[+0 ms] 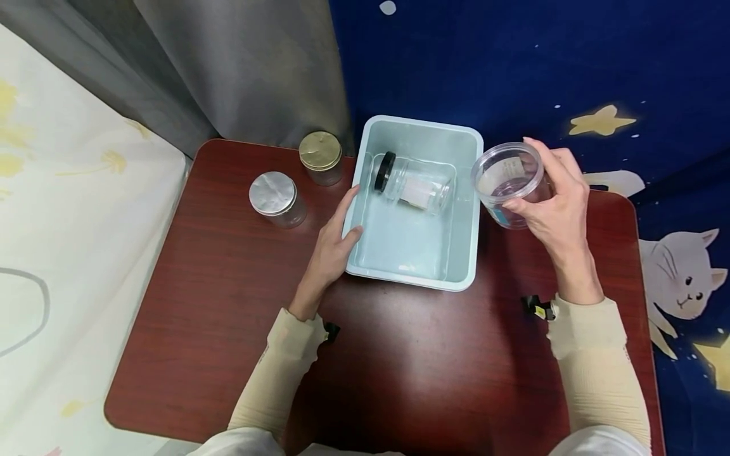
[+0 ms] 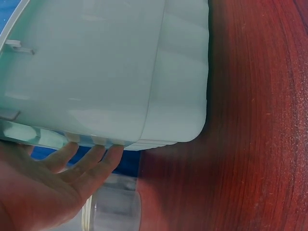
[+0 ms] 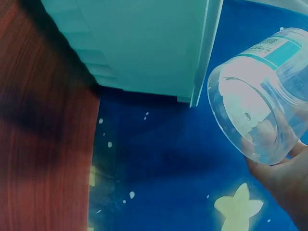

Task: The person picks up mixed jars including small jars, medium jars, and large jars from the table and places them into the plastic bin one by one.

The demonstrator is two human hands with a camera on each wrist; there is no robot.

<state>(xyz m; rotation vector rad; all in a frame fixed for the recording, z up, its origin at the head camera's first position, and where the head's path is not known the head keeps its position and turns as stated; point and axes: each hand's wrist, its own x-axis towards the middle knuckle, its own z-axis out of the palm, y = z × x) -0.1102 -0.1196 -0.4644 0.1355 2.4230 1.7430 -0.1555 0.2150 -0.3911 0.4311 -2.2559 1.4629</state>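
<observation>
A light blue plastic bin (image 1: 402, 250) stands on the table. My left hand (image 1: 333, 244) grips its left wall, with the thumb over the rim and several fingers (image 2: 98, 163) against the outside. Inside the bin, a clear jar (image 1: 424, 190) with a black lid lies on its side near the back. Beside the bin's right rim, my right hand (image 1: 561, 199) holds a wide clear plastic jar (image 1: 507, 180), thumb and fingers around its side. This jar has no lid, and its open mouth tilts up towards the head camera. A white and teal label (image 3: 276, 50) shows on its wall.
Left of the bin stand a jar with a silver lid (image 1: 274, 193) and another with a gold lid (image 1: 320, 152). The dark red table (image 1: 228, 304) meets a grey curtain (image 1: 256, 63) and a blue star-patterned cloth (image 1: 513, 57) along its back edge.
</observation>
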